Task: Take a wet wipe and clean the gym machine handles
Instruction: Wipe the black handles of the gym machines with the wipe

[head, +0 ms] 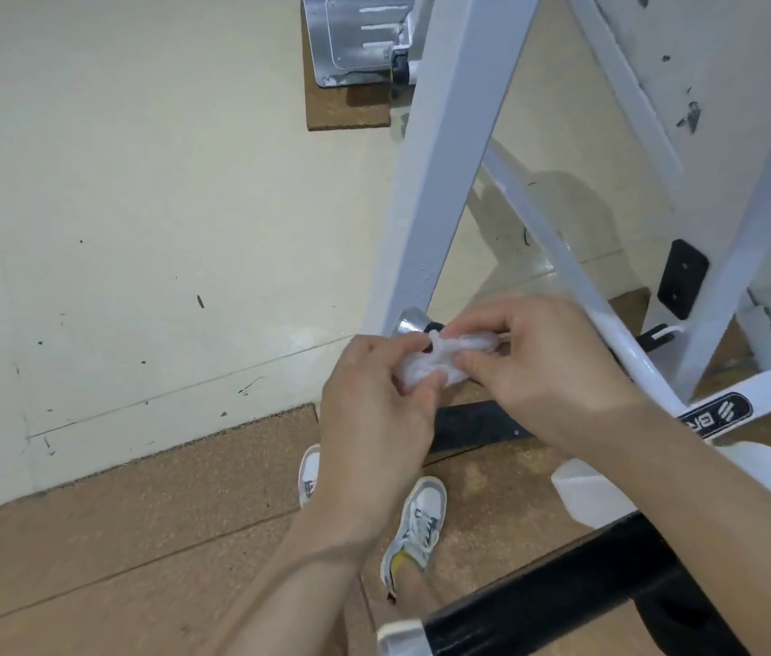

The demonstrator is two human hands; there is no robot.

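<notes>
Wet wipe (440, 359), crumpled, is being pinched betw. both hands. It is being gripped at one end by L hand (374, 409) w/ thumb & fingertips, and at the other by R hand (540, 366), fingers curled. Wipe is being held just in front of chrome collar (412, 321) & black handle (433, 329) stub, directly beyond L fingertips; contact w/ handle cannot be told. White frame upright (445, 158) is being seen beyond both hands, shoes (416, 527) below L wrist.
</notes>
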